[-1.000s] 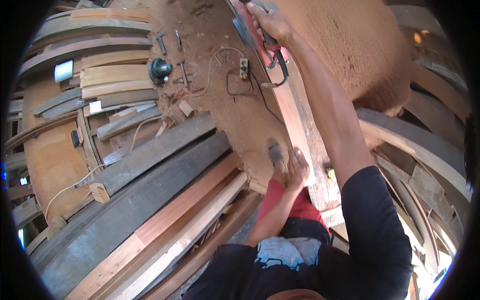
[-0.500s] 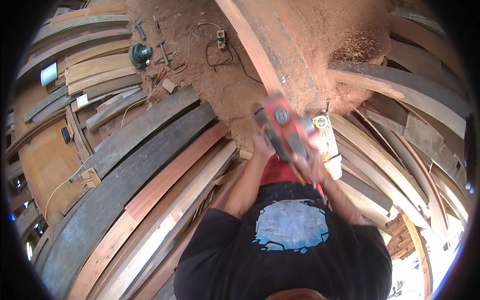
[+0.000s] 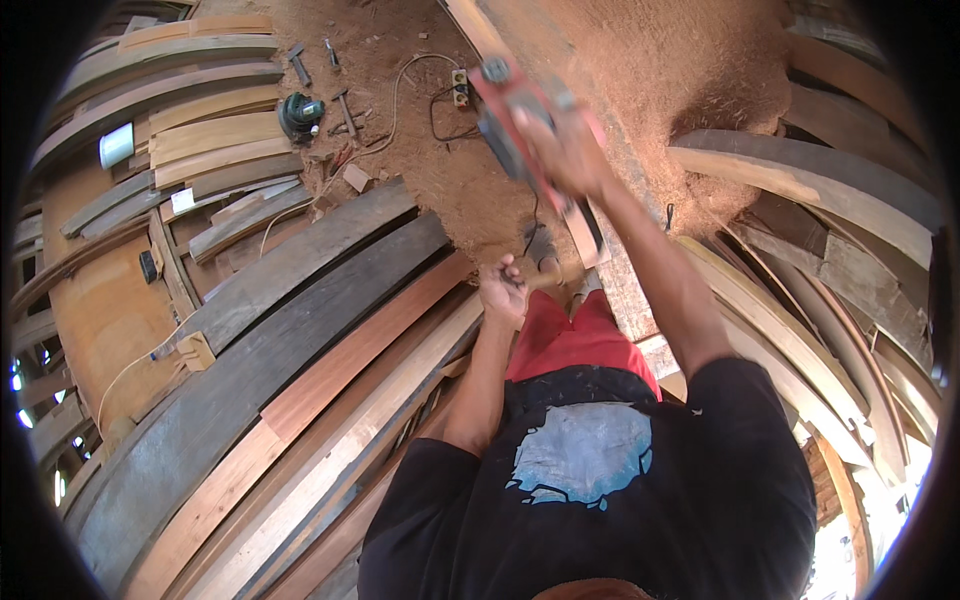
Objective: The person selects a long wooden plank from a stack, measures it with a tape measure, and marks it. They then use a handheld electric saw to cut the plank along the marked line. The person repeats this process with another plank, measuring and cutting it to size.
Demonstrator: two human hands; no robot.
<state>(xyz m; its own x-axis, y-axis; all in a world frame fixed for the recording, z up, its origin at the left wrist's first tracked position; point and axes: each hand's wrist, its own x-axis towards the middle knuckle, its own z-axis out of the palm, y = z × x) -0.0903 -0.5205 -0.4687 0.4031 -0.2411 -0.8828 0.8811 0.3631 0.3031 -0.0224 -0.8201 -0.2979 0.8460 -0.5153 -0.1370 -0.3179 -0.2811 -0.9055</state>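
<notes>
My right hand (image 3: 560, 150) grips a red electric hand planer (image 3: 520, 100), blurred by motion, out ahead of me. Beneath the planer runs a long wooden board (image 3: 582, 238), its near end showing by my legs. My left hand (image 3: 503, 290) is off the tool, held low over the near end of the stacked planks, its fingers curled. A dark cord (image 3: 536, 205) hangs from the planer side down toward that hand; whether the fingers hold it I cannot make out.
Long planks (image 3: 330, 340) lie stacked at left, more boards (image 3: 800, 170) at right. Sawdust covers the ground. A power strip (image 3: 460, 88), a green-black power tool (image 3: 298, 117), a hammer (image 3: 345, 112) and a pale cable (image 3: 392, 110) lie ahead on the left.
The planer has gone forward, away from my body, in my right hand. My left hand has come off it and dropped back. The yellow tape measure at right no longer shows.
</notes>
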